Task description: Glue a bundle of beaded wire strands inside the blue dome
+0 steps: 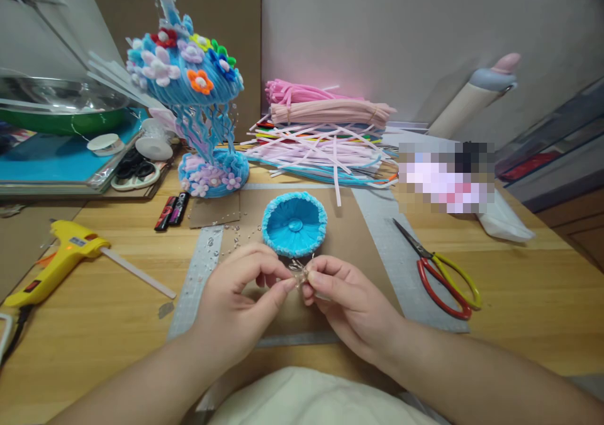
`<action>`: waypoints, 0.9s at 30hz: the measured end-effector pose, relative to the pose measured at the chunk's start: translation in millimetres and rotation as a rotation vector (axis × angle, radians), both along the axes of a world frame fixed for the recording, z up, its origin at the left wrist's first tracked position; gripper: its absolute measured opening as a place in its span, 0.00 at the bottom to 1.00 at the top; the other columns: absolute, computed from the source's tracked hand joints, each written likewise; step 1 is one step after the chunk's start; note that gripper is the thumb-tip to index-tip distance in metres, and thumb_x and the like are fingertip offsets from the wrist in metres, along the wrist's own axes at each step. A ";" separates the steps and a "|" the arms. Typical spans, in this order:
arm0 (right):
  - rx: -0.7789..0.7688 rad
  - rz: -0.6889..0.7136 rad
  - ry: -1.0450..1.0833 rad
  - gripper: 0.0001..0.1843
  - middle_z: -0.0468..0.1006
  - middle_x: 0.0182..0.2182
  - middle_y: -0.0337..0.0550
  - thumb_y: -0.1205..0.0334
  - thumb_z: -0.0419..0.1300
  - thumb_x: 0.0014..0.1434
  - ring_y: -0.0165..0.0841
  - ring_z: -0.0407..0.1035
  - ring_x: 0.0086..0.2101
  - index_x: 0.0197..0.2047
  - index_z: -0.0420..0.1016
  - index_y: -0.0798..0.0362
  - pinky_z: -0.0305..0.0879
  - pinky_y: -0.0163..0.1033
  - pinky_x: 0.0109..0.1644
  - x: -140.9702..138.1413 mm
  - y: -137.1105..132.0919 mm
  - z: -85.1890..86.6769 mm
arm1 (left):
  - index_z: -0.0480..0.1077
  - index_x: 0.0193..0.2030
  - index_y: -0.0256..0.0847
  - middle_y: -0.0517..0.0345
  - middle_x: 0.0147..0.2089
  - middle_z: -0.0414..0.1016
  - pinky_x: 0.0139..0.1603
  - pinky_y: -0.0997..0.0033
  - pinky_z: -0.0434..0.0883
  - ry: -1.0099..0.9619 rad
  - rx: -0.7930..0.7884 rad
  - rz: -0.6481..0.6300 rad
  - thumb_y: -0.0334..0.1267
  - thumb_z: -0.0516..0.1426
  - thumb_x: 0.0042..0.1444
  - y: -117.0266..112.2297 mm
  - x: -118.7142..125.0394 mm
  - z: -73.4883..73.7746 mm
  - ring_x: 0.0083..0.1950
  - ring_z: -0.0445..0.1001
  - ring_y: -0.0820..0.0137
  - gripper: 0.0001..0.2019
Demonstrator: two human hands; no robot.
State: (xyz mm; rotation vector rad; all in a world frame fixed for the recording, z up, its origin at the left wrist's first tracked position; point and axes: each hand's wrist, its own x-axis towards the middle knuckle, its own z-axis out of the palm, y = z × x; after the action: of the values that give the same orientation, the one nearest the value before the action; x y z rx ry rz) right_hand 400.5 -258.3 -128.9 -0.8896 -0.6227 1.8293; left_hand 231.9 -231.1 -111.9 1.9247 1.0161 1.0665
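The thumb and forefinger of the left hand [243, 296] close narrowly on a small clear strand cluster [300, 274], and the right hand [346, 293] pinches it from the other side, thumb against forefinger. Whether it is thread, wire or strung beads is too small to tell. It sits between the two sets of fingertips, above the cardboard sheet [361, 239]. Such fine stuff would likely handle best with a light pinch, one hand steadying while the other works, strands spread apart against snagging.

Just beyond the fingertips, a blue fuzzy-rimmed bowl [295, 224] opens toward the person; it is the nearest obstacle to reaching far. Loose clear beads [231, 236] lie scattered to its left, where a sleeve or wrist could sweep them away.

Farther right, red-and-yellow-handled scissors [436, 268] lie with blades pointing far left. On the left, a yellow glue gun [66, 255] carries a glue stick [141, 274]. At the far side stand a flowered blue pipe-cleaner jellyfish [189, 85] and piled pipe cleaners [316, 151].
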 end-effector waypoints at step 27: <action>0.072 0.142 0.067 0.09 0.74 0.23 0.38 0.59 0.66 0.55 0.27 0.64 0.25 0.31 0.74 0.56 0.58 0.33 0.33 4.3 -5.5 3.2 | 0.69 0.39 0.47 0.61 0.35 0.73 0.42 0.67 0.67 -0.096 0.132 -0.120 0.21 0.58 0.52 -11.4 -9.1 -0.7 0.38 0.71 0.69 0.14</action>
State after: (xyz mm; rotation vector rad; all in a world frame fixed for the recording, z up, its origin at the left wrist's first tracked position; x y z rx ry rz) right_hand 404.8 -263.8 -125.8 -0.7495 -0.7204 1.9427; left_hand 222.8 -242.5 -112.6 1.9918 0.7841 1.1696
